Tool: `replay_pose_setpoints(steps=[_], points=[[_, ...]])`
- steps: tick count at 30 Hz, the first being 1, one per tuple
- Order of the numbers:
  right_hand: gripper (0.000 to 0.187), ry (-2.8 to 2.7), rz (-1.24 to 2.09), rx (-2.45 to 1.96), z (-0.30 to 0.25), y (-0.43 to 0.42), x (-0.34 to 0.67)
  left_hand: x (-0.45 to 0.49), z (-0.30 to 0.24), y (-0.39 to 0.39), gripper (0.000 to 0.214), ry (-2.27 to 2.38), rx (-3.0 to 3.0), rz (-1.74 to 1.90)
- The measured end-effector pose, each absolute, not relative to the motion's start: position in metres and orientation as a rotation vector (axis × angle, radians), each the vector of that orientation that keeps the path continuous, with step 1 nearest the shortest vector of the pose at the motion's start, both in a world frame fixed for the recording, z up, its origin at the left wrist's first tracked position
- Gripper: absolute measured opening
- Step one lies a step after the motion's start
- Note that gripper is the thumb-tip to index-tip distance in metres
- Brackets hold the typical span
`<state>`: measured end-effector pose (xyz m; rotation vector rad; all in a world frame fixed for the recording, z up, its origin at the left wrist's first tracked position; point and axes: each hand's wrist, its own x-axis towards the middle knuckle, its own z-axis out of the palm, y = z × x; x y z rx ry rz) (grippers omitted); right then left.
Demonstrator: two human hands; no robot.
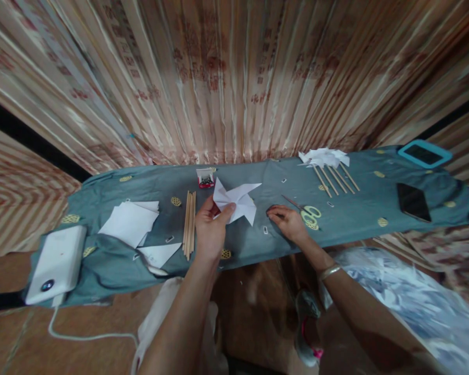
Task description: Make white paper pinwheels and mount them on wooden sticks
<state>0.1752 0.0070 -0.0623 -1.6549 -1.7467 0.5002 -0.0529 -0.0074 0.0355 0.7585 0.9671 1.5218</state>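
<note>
A folded white paper pinwheel (pixel 242 202) is pinched in my left hand (pixel 214 224), the thumb pressed on its middle. My right hand (pixel 287 221) is at the cloth right of the pinwheel, its fingertips pressed together; what they hold, if anything, is too small to make out. Scissors (pixel 309 215) with pale green handles lie just beyond my right hand. Left of my left hand lies a row of wooden sticks (pixel 189 224). Behind it stands a small open red and white box (pixel 205 178) with dark bits inside.
White paper squares (pixel 131 221) and a folded paper piece (pixel 161 254) lie at the left, near a white power bank (pixel 58 264) with a cable. Pinwheels on sticks (pixel 326 157), a dark phone (pixel 413 202) and a blue-framed device (pixel 425 153) are at the right. A curtain (pixel 226 88) hangs behind.
</note>
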Motion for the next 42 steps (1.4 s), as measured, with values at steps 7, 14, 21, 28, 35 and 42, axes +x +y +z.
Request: replay_pose_setpoints(steps=[7, 14, 21, 28, 35, 42], points=[[0.011, -1.784, 0.568, -1.617, -0.057, 0.004, 0.174, -0.046, 0.035, -0.009, 0.034, 0.982, 0.743, 1.455], [0.012, -1.792, 0.561, -1.602, -0.052, -0.007, 0.167, -0.041, 0.036, -0.010, 0.035, 0.947, 0.701, 1.429], [0.013, -1.698, 0.588, -1.551, -0.035, -0.013, 0.169, -0.030, 0.036, -0.012, 0.037, 0.944, 0.695, 1.398], [0.009, -1.528, 0.561, -1.336, 0.044, -0.053, 0.154, -0.016, 0.035, -0.014, 0.043, 0.913, 0.691, 1.346], [0.005, -1.592, 0.495, -1.318, 0.047, -0.057, 0.145, 0.009, 0.037, -0.021, 0.038, 0.853, 0.737, 1.260], [0.005, -1.486, 0.556, -1.306, 0.044, -0.052, 0.157, 0.020, 0.039, -0.021, 0.035, 0.814, 0.726, 1.235]])
